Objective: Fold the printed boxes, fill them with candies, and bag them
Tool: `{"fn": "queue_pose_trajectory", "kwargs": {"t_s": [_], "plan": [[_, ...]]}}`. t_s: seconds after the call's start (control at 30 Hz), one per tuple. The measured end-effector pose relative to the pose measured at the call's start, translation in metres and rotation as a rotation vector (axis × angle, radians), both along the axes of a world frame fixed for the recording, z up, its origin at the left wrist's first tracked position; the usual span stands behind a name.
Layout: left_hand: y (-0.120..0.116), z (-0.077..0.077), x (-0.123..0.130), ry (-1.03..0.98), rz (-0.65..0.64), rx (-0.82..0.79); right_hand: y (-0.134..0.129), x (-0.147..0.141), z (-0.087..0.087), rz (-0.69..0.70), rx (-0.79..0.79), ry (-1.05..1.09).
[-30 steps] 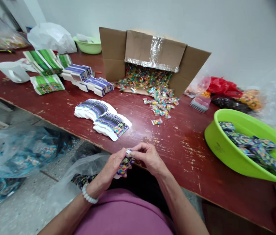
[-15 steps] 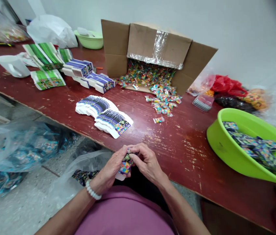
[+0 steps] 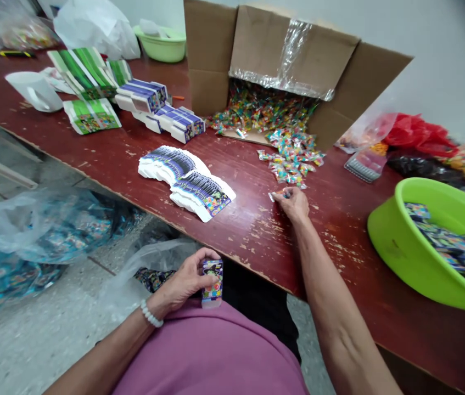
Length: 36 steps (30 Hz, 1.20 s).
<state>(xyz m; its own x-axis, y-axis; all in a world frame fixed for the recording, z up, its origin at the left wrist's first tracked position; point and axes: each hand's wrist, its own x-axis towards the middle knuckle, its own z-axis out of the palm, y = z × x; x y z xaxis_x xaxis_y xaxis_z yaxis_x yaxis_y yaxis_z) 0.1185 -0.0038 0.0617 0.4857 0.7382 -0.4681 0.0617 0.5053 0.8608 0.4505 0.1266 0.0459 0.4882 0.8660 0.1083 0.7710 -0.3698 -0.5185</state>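
My left hand (image 3: pixel 191 278), with a beaded bracelet at the wrist, holds a small printed box (image 3: pixel 212 285) upright over my lap; a pale flap shows at its lower end. On the red table, my right hand (image 3: pixel 293 204) has its fingertips closed on a small wrapped candy (image 3: pixel 275 196). Just beyond it lies a loose pile of wrapped candies (image 3: pixel 287 156), spilling from an open cardboard box (image 3: pixel 290 52). A fanned stack of flat printed cartons (image 3: pixel 186 178) rests left of my right hand.
A green basin (image 3: pixel 425 263) with filled packets is at the right. Bundled purple cartons (image 3: pixel 178 123), green cartons (image 3: pixel 92 116) and a white mug (image 3: pixel 34 90) stand at the back left. Plastic bags (image 3: pixel 71 230) lie below the table's left edge.
My right hand has left the small box and reached forward to the single candy on the table. My left hand keeps the box, now more upright. The view has shifted slightly.
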Motion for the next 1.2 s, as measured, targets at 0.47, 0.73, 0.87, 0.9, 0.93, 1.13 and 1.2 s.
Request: {"fn": "queue_pose_trajectory", "kwargs": {"t_s": [0.47, 0.73, 0.87, 0.9, 0.93, 1.13, 1.2], "plan": [[0.02, 0.003, -0.066, 0.175, -0.419, -0.035, -0.133, -0.133, 0.026, 0.379, 0.063, 1.195], [0.0, 0.025, -0.027, -0.088, -0.216, -0.011, -0.146, -0.162, 0.035, 0.44, 0.181, 0.863], [-0.005, 0.024, -0.015, -0.109, -0.12, -0.007, -0.149, -0.157, 0.04, 0.552, 0.184, 0.782], [-0.005, 0.024, -0.013, -0.123, -0.093, -0.013, -0.149, -0.155, 0.041, 0.55, 0.199, 0.794], [-0.005, 0.024, -0.011, -0.137, -0.067, -0.022, -0.149, -0.153, 0.041, 0.537, 0.208, 0.836], [-0.006, 0.021, -0.003, -0.149, 0.078, -0.079, -0.146, -0.154, 0.036, 0.357, 0.015, 1.339], [-0.007, 0.021, -0.001, -0.121, 0.088, -0.069, -0.147, -0.157, 0.037, 0.387, -0.041, 1.406]]}}
